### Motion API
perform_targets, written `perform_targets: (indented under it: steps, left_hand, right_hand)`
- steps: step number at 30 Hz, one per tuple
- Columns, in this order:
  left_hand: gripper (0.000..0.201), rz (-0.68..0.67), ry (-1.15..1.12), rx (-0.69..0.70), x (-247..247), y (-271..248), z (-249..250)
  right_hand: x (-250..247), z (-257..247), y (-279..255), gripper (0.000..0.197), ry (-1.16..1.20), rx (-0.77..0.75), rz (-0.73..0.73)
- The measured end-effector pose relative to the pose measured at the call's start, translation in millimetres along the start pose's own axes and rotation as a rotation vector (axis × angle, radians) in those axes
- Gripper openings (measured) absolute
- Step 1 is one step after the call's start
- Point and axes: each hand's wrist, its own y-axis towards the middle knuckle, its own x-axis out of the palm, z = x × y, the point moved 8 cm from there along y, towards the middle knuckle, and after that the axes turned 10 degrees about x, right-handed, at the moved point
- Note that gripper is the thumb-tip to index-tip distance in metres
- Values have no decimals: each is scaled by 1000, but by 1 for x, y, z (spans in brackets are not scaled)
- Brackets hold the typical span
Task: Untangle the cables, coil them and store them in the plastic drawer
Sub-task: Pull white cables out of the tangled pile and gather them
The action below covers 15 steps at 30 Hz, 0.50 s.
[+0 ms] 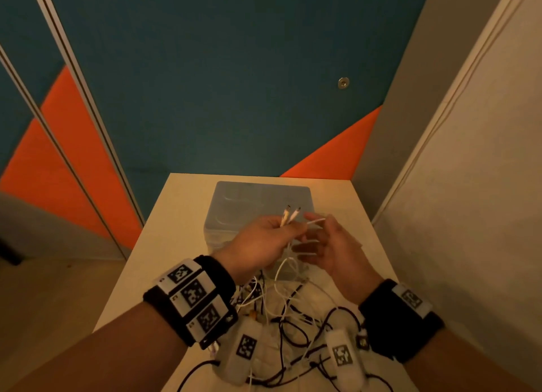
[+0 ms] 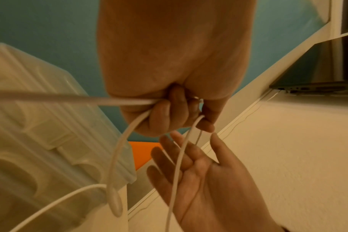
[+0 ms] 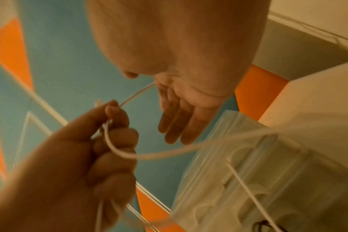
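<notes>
Teal and orange wall panels back a small table (image 1: 176, 215) carrying the plastic drawer (image 1: 261, 204). Just in front of the drawer, the left hand (image 1: 258, 242) grips both plug ends of a white cable (image 1: 289, 215); the right hand (image 1: 331, 245) is spread, strand across its fingers, probably starting the coil. Nearer than the drawer, the tangled cables (image 1: 287, 318) remain unsorted; nothing looks stored.

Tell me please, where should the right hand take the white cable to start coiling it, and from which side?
Probably on the free strand just past the left hand, which already grips both plugs of the white cable. The right hand is open, palm toward it, so closing thumb and fingers from the right seems easiest.
</notes>
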Motion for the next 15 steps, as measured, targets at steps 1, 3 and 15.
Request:
perform_targets:
  steps: [1,3,15]
  left_hand:
    - [29,-26,21,4,3,-2,-2]
    - [29,-73,68,-5,8,-6,-4]
    - [39,354,13,123,-37,23,25]
  right_hand:
    - [-1,-6,3,39,33,-4,38]
    - [0,-19,5,31,23,-55,82]
    - [51,-46,33,32,-760,-181,-30]
